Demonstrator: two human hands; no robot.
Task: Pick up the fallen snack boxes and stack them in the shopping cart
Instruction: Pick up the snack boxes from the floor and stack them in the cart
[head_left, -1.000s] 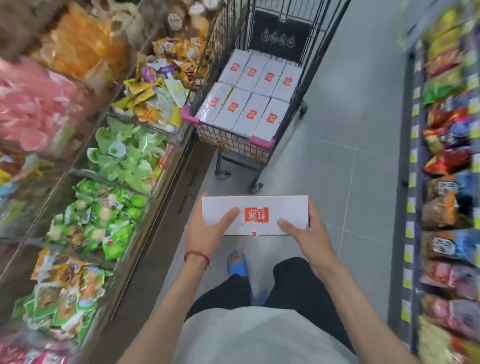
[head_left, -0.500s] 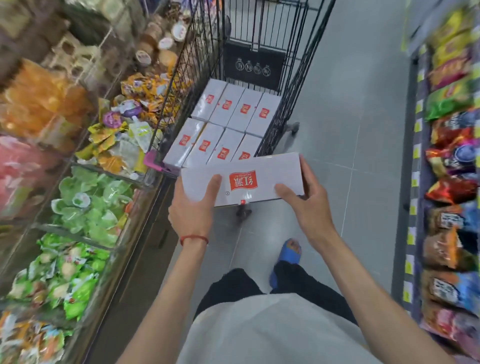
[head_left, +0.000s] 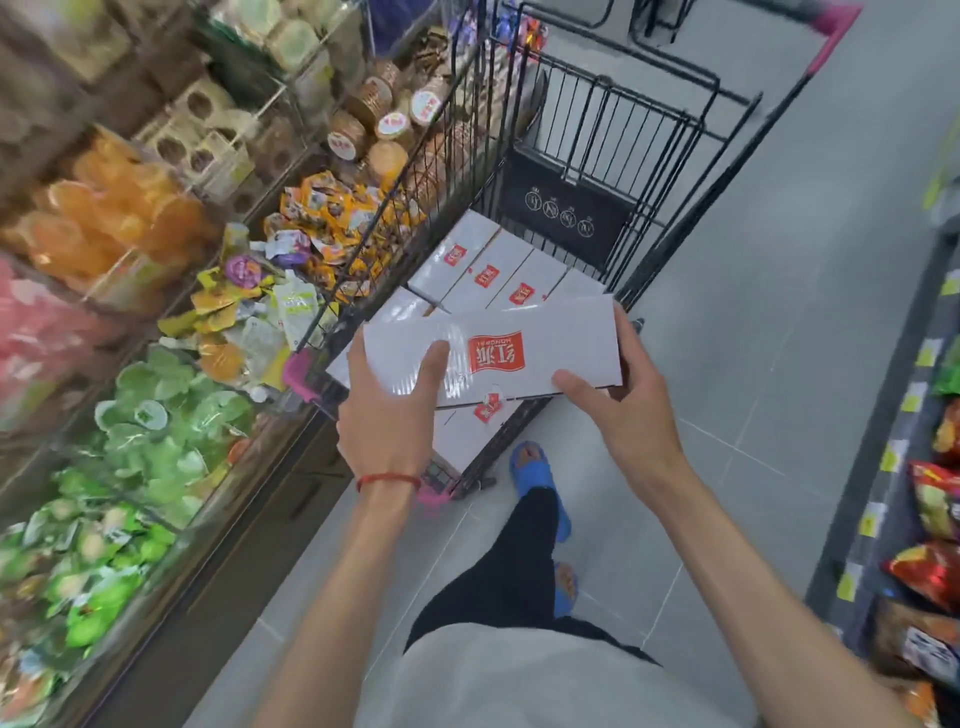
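I hold a flat white snack box (head_left: 550, 338) with a red logo level over the near end of the black wire shopping cart (head_left: 613, 135). My left hand (head_left: 387, 410) grips its left end, thumb on top. My right hand (head_left: 621, 410) grips its right end, thumb on the near edge. Below it, several identical white boxes (head_left: 488, 265) lie flat side by side in the cart, forming a layer. The held box hides the nearer ones in part.
Bins of bagged snacks (head_left: 145, 431) and round tubs (head_left: 374, 119) line the left, tight against the cart. A shelf of snack bags (head_left: 935, 499) runs along the right. Grey tiled floor (head_left: 753, 338) lies between. My blue slippers (head_left: 537, 478) stand just behind the cart.
I have stepped closer to the cart, and both hands have carried the box forward until it hangs over the cart's near end.
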